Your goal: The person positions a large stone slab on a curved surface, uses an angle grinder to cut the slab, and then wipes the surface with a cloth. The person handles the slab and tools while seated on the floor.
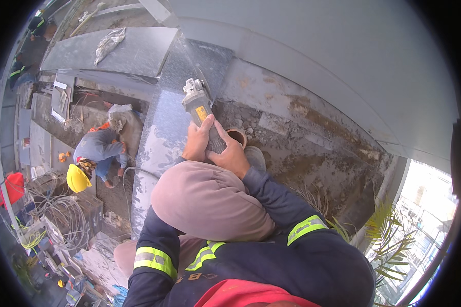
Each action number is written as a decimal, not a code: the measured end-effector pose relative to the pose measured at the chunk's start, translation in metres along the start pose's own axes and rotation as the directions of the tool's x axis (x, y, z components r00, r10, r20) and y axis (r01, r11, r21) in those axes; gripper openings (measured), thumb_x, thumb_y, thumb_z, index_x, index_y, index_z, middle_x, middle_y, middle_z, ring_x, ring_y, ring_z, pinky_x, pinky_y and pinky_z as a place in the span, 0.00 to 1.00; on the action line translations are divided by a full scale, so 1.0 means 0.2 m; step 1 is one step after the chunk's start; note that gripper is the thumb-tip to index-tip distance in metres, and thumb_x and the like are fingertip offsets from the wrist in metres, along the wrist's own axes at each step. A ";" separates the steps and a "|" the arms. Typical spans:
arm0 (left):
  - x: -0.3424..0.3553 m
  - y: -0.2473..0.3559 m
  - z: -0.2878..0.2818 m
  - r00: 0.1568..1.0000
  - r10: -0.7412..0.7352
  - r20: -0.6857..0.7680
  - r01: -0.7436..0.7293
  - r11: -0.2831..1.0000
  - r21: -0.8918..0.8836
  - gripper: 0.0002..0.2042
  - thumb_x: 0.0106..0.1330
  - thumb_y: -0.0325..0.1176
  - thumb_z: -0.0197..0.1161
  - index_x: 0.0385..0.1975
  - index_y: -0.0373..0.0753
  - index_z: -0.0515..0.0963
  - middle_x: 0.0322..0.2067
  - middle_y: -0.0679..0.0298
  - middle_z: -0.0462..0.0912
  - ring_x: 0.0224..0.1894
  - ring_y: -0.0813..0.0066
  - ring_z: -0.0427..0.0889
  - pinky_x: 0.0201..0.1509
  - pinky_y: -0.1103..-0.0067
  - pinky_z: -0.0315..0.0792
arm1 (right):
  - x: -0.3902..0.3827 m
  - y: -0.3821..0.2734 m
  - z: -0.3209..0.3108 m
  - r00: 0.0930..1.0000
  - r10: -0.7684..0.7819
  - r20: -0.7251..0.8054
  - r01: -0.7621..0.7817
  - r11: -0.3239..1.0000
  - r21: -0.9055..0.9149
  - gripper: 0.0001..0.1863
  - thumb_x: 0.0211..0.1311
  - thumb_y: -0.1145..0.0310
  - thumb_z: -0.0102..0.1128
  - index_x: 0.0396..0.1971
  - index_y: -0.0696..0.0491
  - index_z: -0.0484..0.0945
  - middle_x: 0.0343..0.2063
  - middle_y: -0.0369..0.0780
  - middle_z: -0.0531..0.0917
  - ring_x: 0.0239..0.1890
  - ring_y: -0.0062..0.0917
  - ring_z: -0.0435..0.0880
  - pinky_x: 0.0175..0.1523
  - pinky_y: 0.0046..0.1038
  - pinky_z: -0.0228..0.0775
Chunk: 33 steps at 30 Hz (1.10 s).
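Note:
Both of my hands are closed round an angle grinder (194,98) with a grey body and a yellow label. My left hand (194,142) grips its left side, and my right hand (232,156) wraps the rear of the body from the right. The metal head with its thin, blurred disc lies over a grey stone slab (161,115), close to the slab's right edge. Whether the disc touches the stone I cannot tell. Pale dust covers part of the slab. A grey cable (126,176) curves over its left edge, beside my raised knee.
Right of the slab lies a trench of broken soil (312,169), with a round pipe opening (236,136) near my right hand. A smooth grey wall (343,66) rises beyond. On the left, a person in a yellow helmet (78,178) bends down near coiled cables (66,215). A rag (109,45) lies on another slab.

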<state>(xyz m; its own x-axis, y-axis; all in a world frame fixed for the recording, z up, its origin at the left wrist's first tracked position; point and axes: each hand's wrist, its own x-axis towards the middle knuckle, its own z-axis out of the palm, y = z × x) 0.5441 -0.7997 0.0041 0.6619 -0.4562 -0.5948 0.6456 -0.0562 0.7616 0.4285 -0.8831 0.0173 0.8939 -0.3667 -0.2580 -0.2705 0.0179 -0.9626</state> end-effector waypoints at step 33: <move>0.04 -0.05 -0.02 1.000 0.019 0.013 -0.019 1.000 0.010 0.15 0.76 0.41 0.61 0.52 0.38 0.72 0.36 0.66 0.78 0.35 0.77 0.80 0.37 0.75 0.77 | 0.01 0.04 0.01 1.000 -0.009 0.002 0.009 0.999 0.043 0.48 0.56 0.66 0.69 0.77 0.50 0.57 0.49 0.53 0.86 0.51 0.36 0.88 0.56 0.31 0.77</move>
<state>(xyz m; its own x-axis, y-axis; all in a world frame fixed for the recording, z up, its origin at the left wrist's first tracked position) 0.5448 -0.7986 -0.0100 0.6690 -0.4691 -0.5765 0.6288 -0.0564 0.7755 0.4297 -0.8818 0.0096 0.8968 -0.3653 -0.2495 -0.2471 0.0543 -0.9675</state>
